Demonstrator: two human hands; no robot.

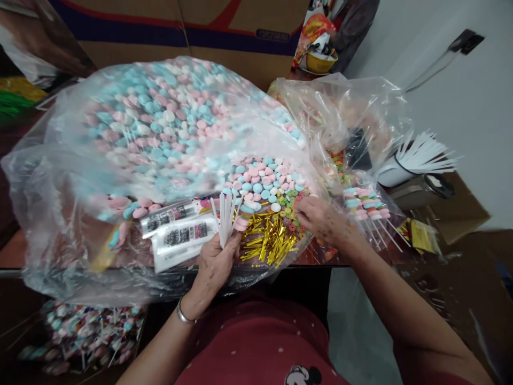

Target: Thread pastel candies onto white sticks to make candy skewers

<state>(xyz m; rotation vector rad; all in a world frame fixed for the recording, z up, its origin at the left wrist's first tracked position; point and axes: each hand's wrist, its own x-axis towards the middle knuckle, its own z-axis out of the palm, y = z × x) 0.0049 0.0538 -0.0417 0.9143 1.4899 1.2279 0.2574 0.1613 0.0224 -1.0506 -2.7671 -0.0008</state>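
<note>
My left hand is closed round a bunch of white sticks that point up and away from me. My right hand reaches palm down into small coloured ring candies, fingers curled as if pinching; what it holds is hidden. Between the hands lies a heap of gold twist ties. Loose pink, blue and white marshmallow candies spill just beyond, out of a huge clear plastic bag full of the same.
Finished candy skewers lie to the right. A holder with more white sticks stands at far right. Flat packets lie left of my left hand. Cardboard boxes stand behind. Wrapped sweets sit low at left.
</note>
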